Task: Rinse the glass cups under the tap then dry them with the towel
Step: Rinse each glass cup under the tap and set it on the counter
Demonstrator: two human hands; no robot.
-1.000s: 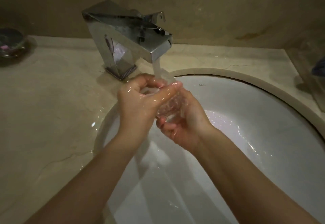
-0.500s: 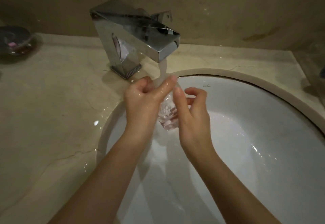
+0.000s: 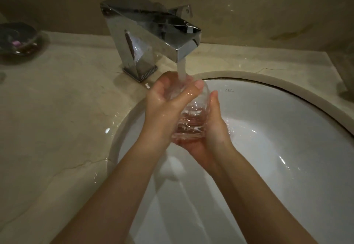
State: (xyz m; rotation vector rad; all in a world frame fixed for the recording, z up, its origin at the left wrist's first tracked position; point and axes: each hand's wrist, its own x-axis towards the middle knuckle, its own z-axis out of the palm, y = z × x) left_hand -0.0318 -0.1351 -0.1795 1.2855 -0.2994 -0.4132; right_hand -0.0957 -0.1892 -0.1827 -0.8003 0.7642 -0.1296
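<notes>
Since a moment ago the right hand [image 3: 208,128] has dropped under the clear, faceted glass cup [image 3: 188,121], cradling its base; the left hand [image 3: 164,105] wraps its rim, fingers curled. The water stream [image 3: 181,69] from the angular chrome tap [image 3: 149,30] runs in, above the smooth white sink [image 3: 287,147].

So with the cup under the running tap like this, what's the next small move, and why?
Probably turn the glass cup in the stream so the water reaches all of it. The left hand grips its upper part, the right hand cradles its base, and water from the tap falls at the rim. No towel is in view.
</notes>
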